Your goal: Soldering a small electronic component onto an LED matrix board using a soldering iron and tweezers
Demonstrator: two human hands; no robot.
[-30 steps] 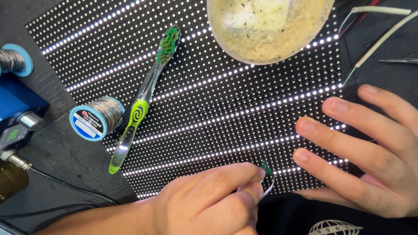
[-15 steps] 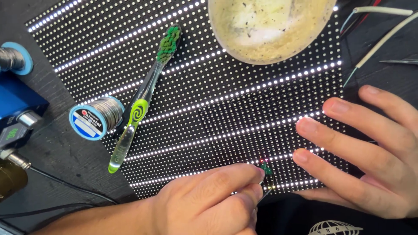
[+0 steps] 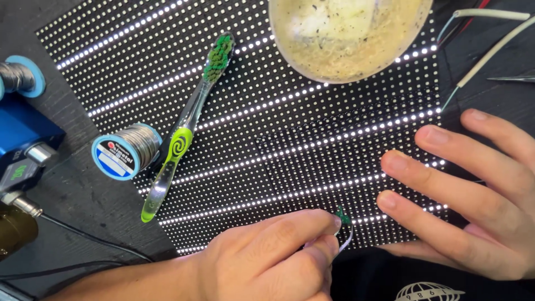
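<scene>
A black LED panel [image 3: 267, 128] with lit rows of white dots lies flat on the bench. My left hand [image 3: 273, 256] is at its near edge, fingers pinched on a small green-tipped tool [image 3: 343, 218] with a thin pale wire below it; the tip touches the panel. My right hand [image 3: 473, 195] rests flat on the panel's right edge with its fingers spread, holding nothing.
A green toothbrush [image 3: 184, 131] lies diagonally on the panel. A translucent bowl [image 3: 348, 39] with dirty liquid stands at the top. Two solder spools [image 3: 125, 150] [image 3: 19, 78], a blue box [image 3: 22, 134] and cables [image 3: 490, 50] lie around the panel.
The view has shifted slightly. My left hand's tool tip stays at the panel's near edge; my right hand has not moved.
</scene>
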